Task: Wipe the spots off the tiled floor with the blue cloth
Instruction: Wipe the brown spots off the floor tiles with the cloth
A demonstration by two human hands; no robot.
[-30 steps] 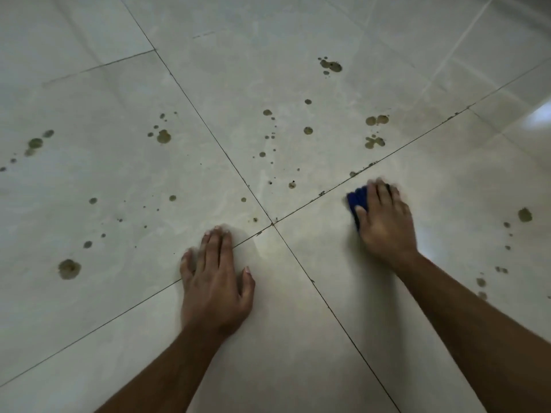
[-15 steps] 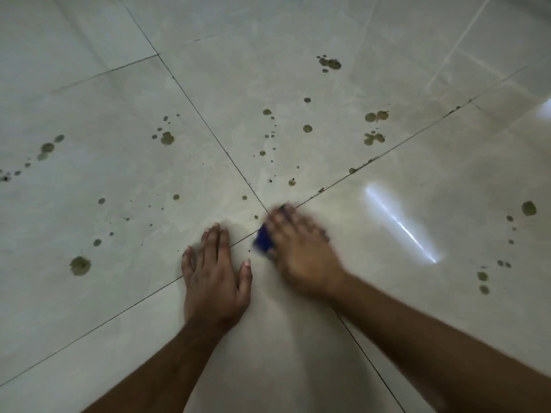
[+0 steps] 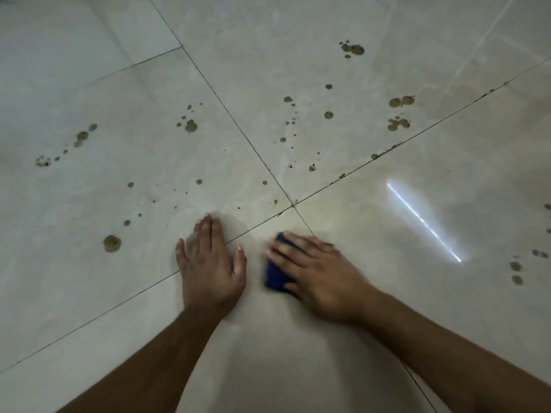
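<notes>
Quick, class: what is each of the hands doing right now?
Left hand: open, flat on the tiled floor.
Right hand: open, pressing the blue cloth.

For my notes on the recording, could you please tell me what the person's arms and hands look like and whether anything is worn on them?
Both forearms are bare, with no sleeves in view. The left hand and right hand carry no gloves, rings, watch or bands that can be seen. The right hand is motion-blurred, so small details there cannot be told.

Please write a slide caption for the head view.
Right hand wiping spotted tiled floor with blue cloth, left hand flat.
</notes>
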